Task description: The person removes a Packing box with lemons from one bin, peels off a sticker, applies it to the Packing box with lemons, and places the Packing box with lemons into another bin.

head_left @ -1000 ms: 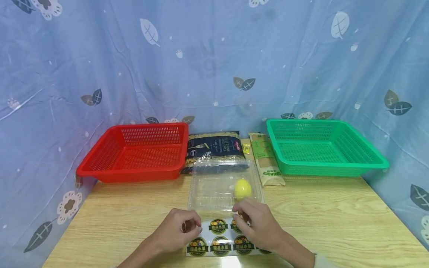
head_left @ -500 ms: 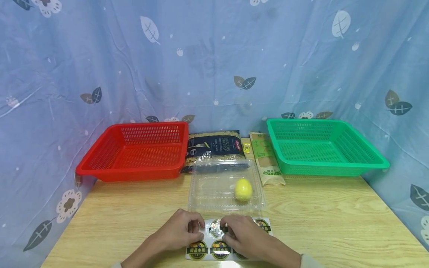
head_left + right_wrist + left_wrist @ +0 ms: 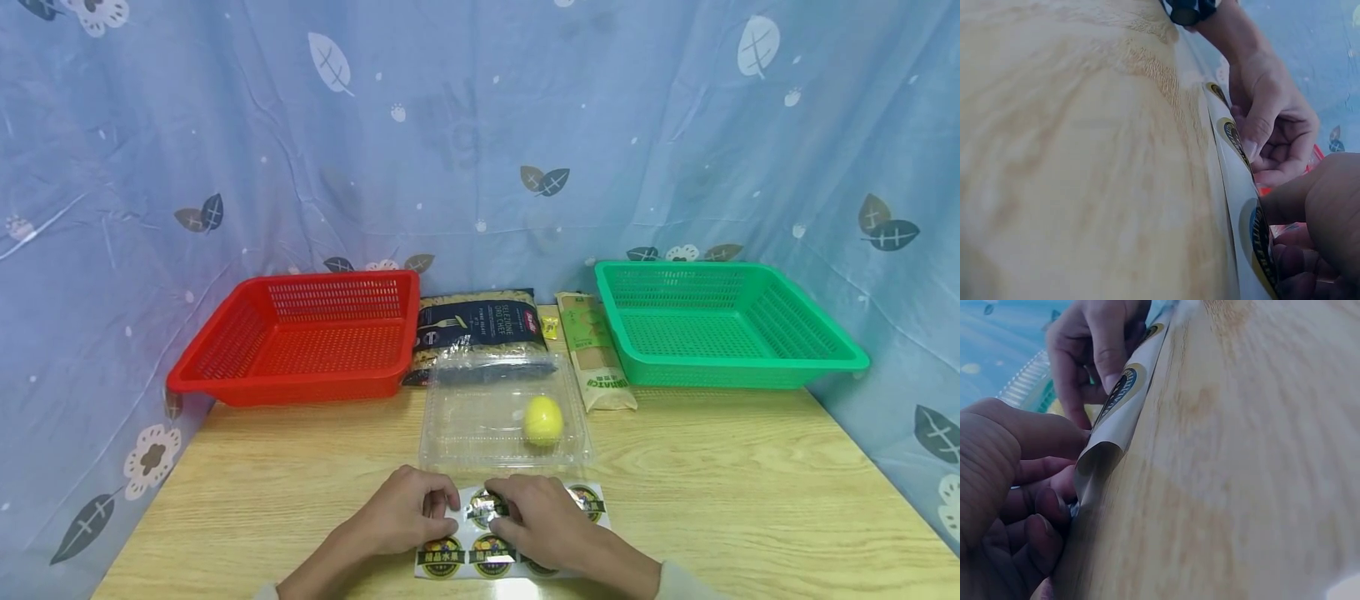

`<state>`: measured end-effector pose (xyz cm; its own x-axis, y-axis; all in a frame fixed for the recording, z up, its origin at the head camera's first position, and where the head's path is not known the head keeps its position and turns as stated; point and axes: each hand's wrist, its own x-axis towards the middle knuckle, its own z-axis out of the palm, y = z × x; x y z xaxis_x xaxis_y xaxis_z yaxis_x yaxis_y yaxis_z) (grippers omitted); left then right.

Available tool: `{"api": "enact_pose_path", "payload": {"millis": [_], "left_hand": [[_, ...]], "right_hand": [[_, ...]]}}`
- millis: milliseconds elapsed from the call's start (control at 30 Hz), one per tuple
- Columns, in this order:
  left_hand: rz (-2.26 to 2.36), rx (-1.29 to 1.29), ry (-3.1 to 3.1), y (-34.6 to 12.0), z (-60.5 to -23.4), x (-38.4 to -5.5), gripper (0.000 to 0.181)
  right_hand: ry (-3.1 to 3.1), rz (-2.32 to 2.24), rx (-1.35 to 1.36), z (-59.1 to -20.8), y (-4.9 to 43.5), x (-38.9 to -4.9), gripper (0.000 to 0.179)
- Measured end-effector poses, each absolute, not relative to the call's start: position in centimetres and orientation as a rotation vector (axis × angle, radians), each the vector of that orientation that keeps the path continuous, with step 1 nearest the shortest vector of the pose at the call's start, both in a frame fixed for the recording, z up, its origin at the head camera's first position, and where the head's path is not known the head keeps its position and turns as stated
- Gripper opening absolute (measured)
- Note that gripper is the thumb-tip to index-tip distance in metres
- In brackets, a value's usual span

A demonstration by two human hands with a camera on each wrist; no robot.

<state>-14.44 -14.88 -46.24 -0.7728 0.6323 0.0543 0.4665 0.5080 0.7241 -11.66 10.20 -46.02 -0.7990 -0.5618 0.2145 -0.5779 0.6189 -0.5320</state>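
A white sheet of round black-and-gold stickers (image 3: pixel 492 557) lies at the front of the table. My left hand (image 3: pixel 405 512) grips its left edge, thumb and forefinger close together there. In the left wrist view, the near corner of the sheet curls up beside the left fingers (image 3: pixel 1054 434). My right hand (image 3: pixel 547 525) pinches at the upper middle sticker (image 3: pixel 486 508), its thumb on the sheet and partly covering that row. In the right wrist view the sheet (image 3: pixel 1235 187) bows upward along both hands. Just beyond it sits a clear plastic clamshell box (image 3: pixel 480 425).
A yellow lemon-like fruit (image 3: pixel 542 421) shows at the box's right side. Behind stand a pasta bag (image 3: pixel 480 325), a small yellow packet (image 3: pixel 550 327) and a long noodle-like pack (image 3: pixel 592 350). A red basket (image 3: pixel 300 387) is at left, a green basket (image 3: pixel 742 375) at right.
My right hand has moved left and slightly nearer, from the right end of the upper row to its middle sticker, uncovering the right-hand sticker. My left hand has barely shifted.
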Motion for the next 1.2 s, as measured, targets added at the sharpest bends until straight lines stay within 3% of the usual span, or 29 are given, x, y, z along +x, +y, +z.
{"api": "enact_pose_path", "payload": {"millis": [700,1200], "left_hand": [[1.192,0.891,2.511,-15.31,-46.9,-14.68,0.012],[1.215,0.882,2.519,-15.16,-46.85,-14.51,0.013]], "right_hand": [[-2.681,0.901,1.01,-46.3,10.17,-11.29,0.021],[-2.488,0.903,1.228,-46.26,10.31,-11.21,0.016]]}}
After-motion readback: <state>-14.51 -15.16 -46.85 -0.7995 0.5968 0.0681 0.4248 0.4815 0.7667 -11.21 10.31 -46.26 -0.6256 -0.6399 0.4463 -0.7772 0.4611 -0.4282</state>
